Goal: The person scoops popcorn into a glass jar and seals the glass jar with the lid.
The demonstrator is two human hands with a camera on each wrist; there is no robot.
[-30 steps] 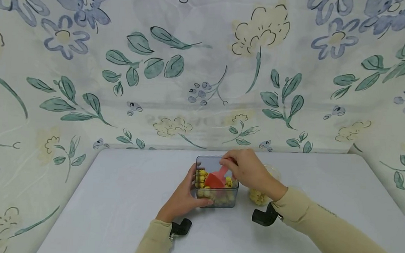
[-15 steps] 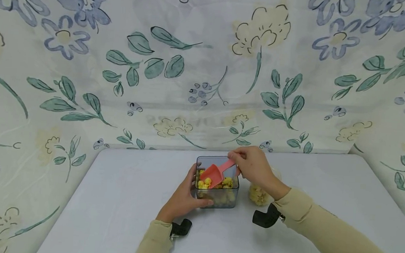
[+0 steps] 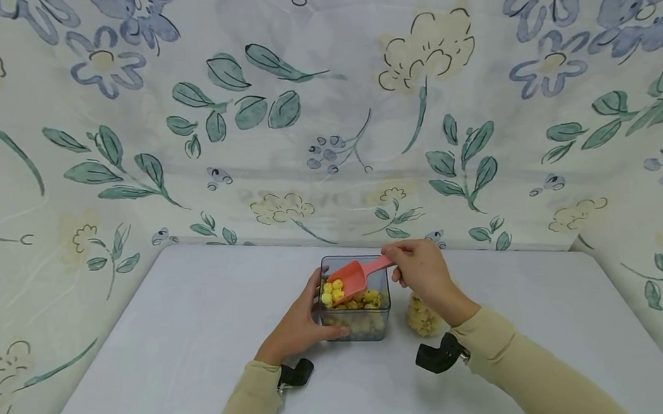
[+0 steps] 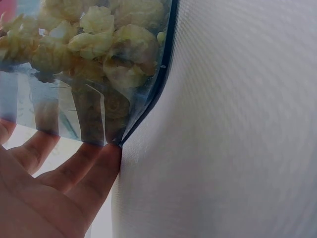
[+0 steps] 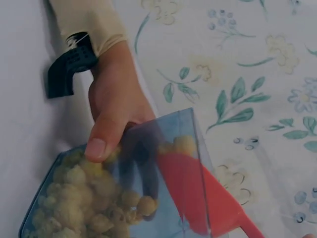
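A clear grey-blue rectangular container (image 3: 378,331) with popcorn (image 3: 369,299) inside stands on the white table. My left hand (image 3: 297,326) grips its left side, thumb across the front and fingers behind. In the left wrist view, those fingers (image 4: 79,171) show against the clear wall. My right hand (image 3: 426,277) pinches the handle end of a pink-red scoop (image 3: 352,278). Tilted down to the left inside the container's opening, the scoop bears several yellow popcorn pieces (image 3: 332,292). The right wrist view shows the scoop (image 5: 198,198) through the clear wall; there the right hand is barely visible.
A second clear vessel of pale popcorn (image 3: 423,317) stands right of the container, partly hidden behind my right hand and wrist. The white table (image 3: 204,326) reaches back to a flower-patterned cloth (image 3: 337,106). A black wrist camera (image 3: 439,354) hangs under each wrist.
My right hand has moved a little to the right and tipped the scoop from steep to flatter. Its bowl has risen, and popcorn now shows at its lip. The left hand stays put.
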